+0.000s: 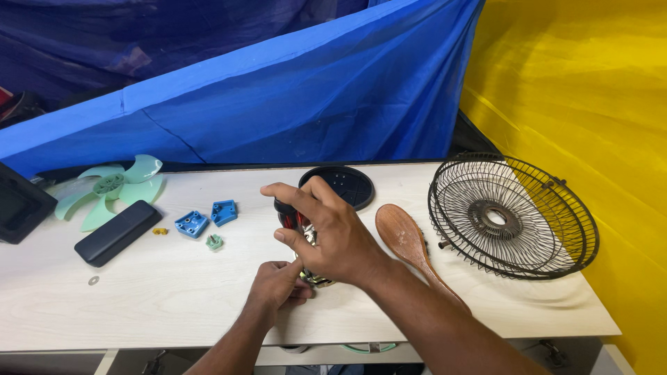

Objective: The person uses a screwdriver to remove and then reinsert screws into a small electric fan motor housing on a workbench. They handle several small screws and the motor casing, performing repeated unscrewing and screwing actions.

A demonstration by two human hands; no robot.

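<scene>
My right hand (326, 229) is closed over the top of a small fan motor (300, 226), whose red copper windings and metal core show between the fingers. My left hand (278, 283) grips the motor's lower metal part from below and the left. Both hands hold it just above the pale wooden table (174, 292), near the front middle. Most of the motor is hidden by my fingers.
A black wire fan guard (511, 217) lies at the right. A wooden brush (410, 246) rests beside my right arm. A black round cover (344, 184) sits behind. To the left lie two blue plastic blocks (207, 219), a small green piece (214, 242), a black oblong case (117, 232) and a green fan blade (111, 189).
</scene>
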